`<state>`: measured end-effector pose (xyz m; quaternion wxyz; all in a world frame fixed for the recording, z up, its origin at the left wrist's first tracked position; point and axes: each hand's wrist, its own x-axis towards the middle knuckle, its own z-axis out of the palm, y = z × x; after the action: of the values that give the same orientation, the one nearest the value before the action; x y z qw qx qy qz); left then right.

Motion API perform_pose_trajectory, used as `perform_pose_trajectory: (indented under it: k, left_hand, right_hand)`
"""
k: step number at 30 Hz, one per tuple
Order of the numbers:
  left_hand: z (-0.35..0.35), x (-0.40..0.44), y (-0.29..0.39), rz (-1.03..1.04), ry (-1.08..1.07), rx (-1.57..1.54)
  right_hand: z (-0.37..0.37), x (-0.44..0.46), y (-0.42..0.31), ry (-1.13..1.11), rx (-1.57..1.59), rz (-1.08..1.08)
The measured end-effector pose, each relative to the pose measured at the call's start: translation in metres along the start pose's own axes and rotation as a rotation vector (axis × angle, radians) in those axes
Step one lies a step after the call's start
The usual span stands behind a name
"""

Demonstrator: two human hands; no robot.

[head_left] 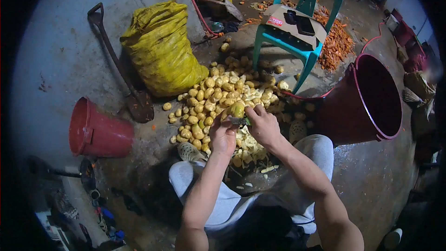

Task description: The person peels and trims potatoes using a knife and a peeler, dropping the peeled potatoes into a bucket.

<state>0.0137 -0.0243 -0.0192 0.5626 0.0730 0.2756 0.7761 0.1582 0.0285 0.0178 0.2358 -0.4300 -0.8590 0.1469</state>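
My left hand (pixel 224 135) is closed around a yellow-green potato (pixel 237 109), held above the pile in front of my knees. My right hand (pixel 263 128) is closed on a knife (pixel 240 121), whose dark, flat blade lies against the underside of the potato. Its handle is mostly hidden by my fingers. Below and beyond both hands spreads a heap of potatoes (pixel 218 95) on the floor. Pale peelings (pixel 248 144) lie under my hands, between my feet.
A full yellow sack (pixel 162 51) leans by the wall, beside a shovel (pixel 114 56) and a red bucket (pixel 102 130). To the right lies a large dark-red tub (pixel 348 107). A teal chair (pixel 283 37) carries cardboard and phones; orange peelings (pixel 337 46) lie behind it.
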Motion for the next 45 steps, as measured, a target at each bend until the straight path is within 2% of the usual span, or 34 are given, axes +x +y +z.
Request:
perform_pose_trajectory:
  k: [2,4,5,8,10,12,20,22,23,26,31,33,36,38,40,43,45]
  left_hand:
    - [0.003,0.001,0.002,-0.004,-0.019,-0.003]
    - [0.014,-0.006,0.006,-0.055,0.034,0.072]
    - [0.012,-0.006,0.006,-0.059,0.029,0.076]
    - [0.003,0.0,0.009,-0.005,-0.081,0.163]
    - [-0.003,0.003,0.016,-0.179,-0.102,-0.179]
    - [-0.006,0.004,0.015,-0.18,-0.097,-0.201]
    - [0.009,-0.003,0.024,-0.111,-0.049,-0.016]
    - [0.02,-0.008,0.023,0.054,-0.039,0.267]
    - [0.014,-0.005,0.023,0.031,-0.15,0.312]
    - [0.023,-0.009,0.026,-0.021,-0.236,0.381]
    - [0.033,-0.011,0.034,-0.1,-0.423,0.311]
    - [0.037,-0.013,0.034,-0.062,-0.383,0.316]
    - [0.03,-0.007,0.034,0.031,-0.361,0.322]
    - [0.023,-0.003,0.033,0.086,-0.378,0.322]
    - [0.03,-0.005,0.035,0.15,-0.374,0.353]
    - [0.033,-0.008,0.041,0.069,-0.407,0.407]
    - [0.033,-0.01,0.041,0.098,-0.416,0.47]
  right_hand:
    - [0.003,0.004,0.004,-0.019,-0.021,0.034]
    - [0.024,0.009,0.034,-0.092,0.186,0.165]
    - [0.034,0.014,0.057,-0.335,0.198,0.205]
    - [0.016,0.016,0.043,-0.228,0.36,0.192]
    - [-0.006,0.018,0.027,-0.265,0.34,0.187]
    - [-0.014,0.016,0.02,-0.275,0.278,0.293]
    - [-0.014,0.01,0.013,-0.076,0.365,0.076]
    - [-0.012,0.005,0.01,-0.083,0.371,0.033]
    - [-0.01,0.004,0.009,-0.09,0.377,-0.009]
    - [-0.004,0.002,0.011,-0.099,0.369,-0.009]
    - [0.0,0.006,0.015,-0.069,0.432,0.0]
    - [-0.002,0.006,0.016,-0.047,0.494,-0.018]
    - [-0.006,0.006,0.016,-0.146,0.386,0.087]
    - [-0.003,0.004,0.015,-0.02,0.36,-0.052]
    - [-0.005,0.0,0.009,-0.04,0.357,-0.076]
    - [-0.014,-0.003,-0.001,-0.065,0.336,-0.102]
    - [-0.014,-0.005,-0.001,-0.07,0.318,-0.104]
